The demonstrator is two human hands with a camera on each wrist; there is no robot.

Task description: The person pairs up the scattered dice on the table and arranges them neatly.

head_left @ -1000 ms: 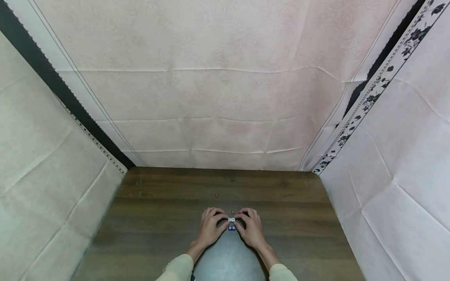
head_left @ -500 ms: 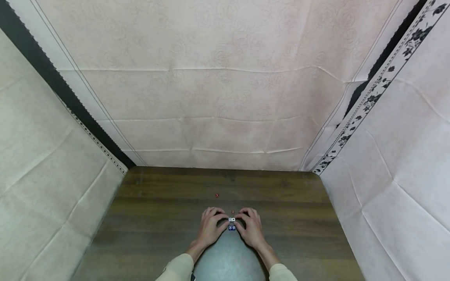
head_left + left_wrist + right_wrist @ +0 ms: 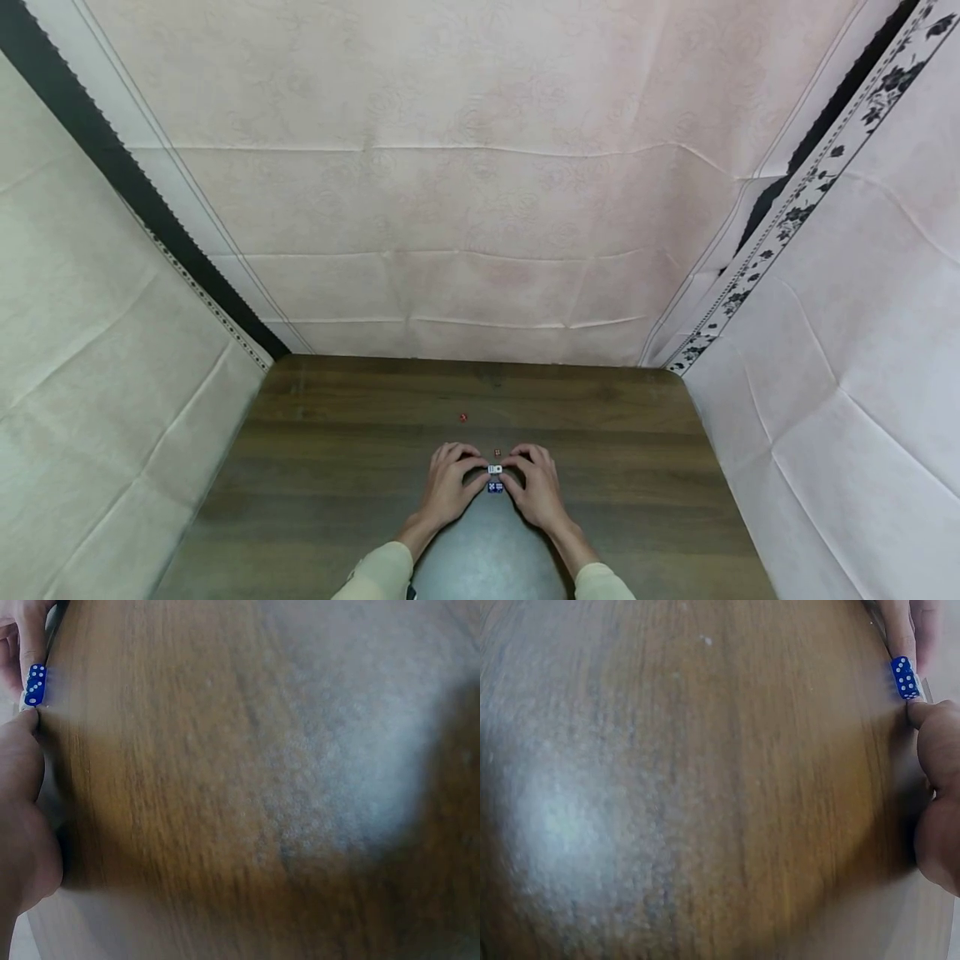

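Blue dice (image 3: pixel 495 487) nearest; just beyond, L hand (image 3: pixel 447 483) + R hand (image 3: pixel 534 483) clamp white dice (image 3: pixel 494 469) btwn fingertips, prob. aligning. Next prob. needs even squeeze, soft release. Farther: tiny reddish cube (image 3: pixel 497 452), then red cube (image 3: pixel 462 417).

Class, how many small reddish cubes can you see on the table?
2: one reddish cube farthest out on the table, another just beyond the white dice. The left hand or right hand might hide more.
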